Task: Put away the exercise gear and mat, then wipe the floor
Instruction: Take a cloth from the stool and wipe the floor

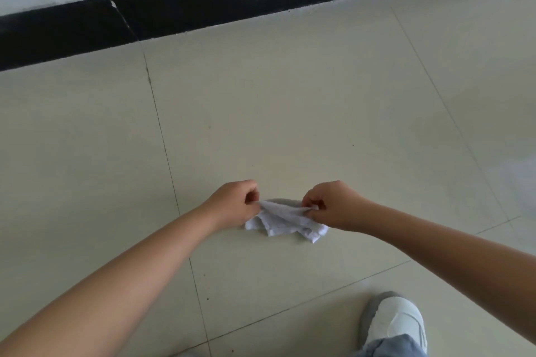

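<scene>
Cloth [285, 220], white and crumpled, hangs between both hands low over the pale tiled floor [290, 110], its lower folds at or just above the tiles; whether they touch cannot be told. Left hand [233, 206] pinches its left upper edge, fingers curled. Right hand [333, 206] pinches the right upper edge the same way. A white shoe [394, 322] stands nearer the camera, to the right. A black baseboard [203, 9] runs along the wall beyond.

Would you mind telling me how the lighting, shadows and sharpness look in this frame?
Head view: soft, even light; a faint shadow lies behind the cloth pinched by the left hand and right hand; pale glare on the floor at right; the baseboard bows from wide-angle distortion.
</scene>
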A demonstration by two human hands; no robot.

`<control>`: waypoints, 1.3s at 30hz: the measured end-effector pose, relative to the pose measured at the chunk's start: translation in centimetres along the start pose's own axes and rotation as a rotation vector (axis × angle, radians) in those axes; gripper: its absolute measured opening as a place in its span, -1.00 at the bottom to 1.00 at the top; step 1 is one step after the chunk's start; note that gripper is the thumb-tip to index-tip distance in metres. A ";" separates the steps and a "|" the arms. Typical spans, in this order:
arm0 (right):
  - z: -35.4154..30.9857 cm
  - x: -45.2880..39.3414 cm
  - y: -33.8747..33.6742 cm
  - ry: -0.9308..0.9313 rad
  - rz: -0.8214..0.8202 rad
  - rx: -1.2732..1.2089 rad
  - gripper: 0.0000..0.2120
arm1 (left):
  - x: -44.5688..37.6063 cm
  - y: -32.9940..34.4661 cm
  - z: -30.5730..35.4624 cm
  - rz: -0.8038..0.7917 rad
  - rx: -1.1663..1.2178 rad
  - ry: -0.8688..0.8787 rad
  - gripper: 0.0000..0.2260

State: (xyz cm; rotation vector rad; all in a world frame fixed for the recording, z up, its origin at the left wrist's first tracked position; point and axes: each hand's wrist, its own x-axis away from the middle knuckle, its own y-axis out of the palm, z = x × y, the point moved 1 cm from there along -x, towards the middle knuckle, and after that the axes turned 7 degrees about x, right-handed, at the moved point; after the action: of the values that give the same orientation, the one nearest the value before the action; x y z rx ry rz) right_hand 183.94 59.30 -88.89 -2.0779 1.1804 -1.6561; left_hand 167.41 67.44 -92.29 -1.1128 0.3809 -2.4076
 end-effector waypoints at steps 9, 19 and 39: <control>2.3 -2.2 -1.9 0.168 0.022 -0.577 -0.85 | -2.1 -0.3 0.2 0.074 0.125 -0.082 -0.72; 2.2 -4.5 3.5 -0.206 0.485 0.446 -0.76 | -2.2 2.0 -1.8 0.338 -0.690 0.469 -0.69; 0.9 -13.9 -2.8 -0.025 0.323 0.368 -0.48 | -10.6 -3.7 0.1 0.274 -0.794 0.094 -0.54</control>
State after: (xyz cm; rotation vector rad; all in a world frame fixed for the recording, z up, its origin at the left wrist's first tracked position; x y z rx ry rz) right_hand 185.46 70.67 -97.32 -1.5884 1.0427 -1.5500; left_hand 172.41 76.02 -97.51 -1.1365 1.5038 -2.0888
